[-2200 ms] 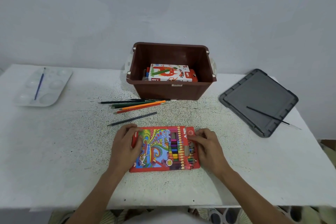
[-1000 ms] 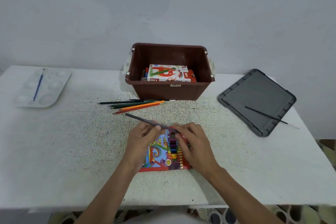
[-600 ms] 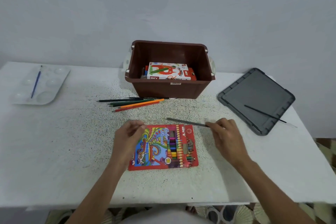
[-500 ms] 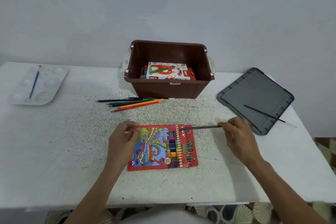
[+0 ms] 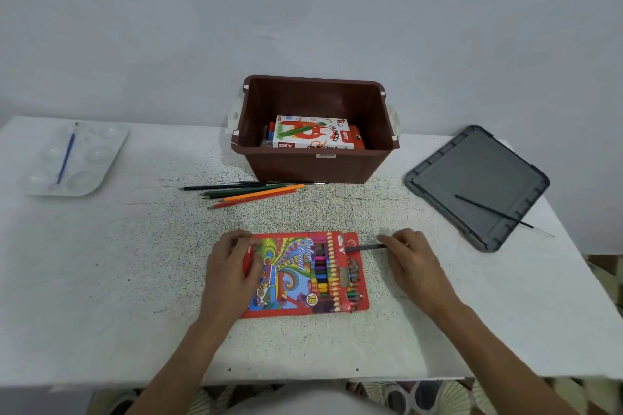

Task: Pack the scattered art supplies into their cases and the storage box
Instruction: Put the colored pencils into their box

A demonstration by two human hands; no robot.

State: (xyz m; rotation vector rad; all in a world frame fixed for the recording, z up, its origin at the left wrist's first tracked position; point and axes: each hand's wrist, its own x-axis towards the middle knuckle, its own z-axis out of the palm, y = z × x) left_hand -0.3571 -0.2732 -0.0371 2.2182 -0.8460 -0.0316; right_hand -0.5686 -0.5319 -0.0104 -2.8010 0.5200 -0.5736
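Observation:
A red colour-pencil case (image 5: 303,274) lies flat on the white table (image 5: 118,263) in front of me. My left hand (image 5: 232,266) grips its left end, thumb on the cover. My right hand (image 5: 409,256) pinches a dark grey pencil (image 5: 365,248) whose tip is inside the case's right opening. Several loose pencils (image 5: 249,192) lie in a bunch just in front of the brown storage box (image 5: 317,165). An oil pastels box (image 5: 312,133) lies inside the storage box.
A grey lid (image 5: 478,185) lies at the right with a thin black brush (image 5: 494,210) across it. A clear paint palette (image 5: 72,158) with a blue brush (image 5: 65,158) sits at the far left. The wall stands right behind the box.
I picked up the dark grey pencil with my left hand and passed it to my right. The right hand swung it round and slid it partway into the case's right end.

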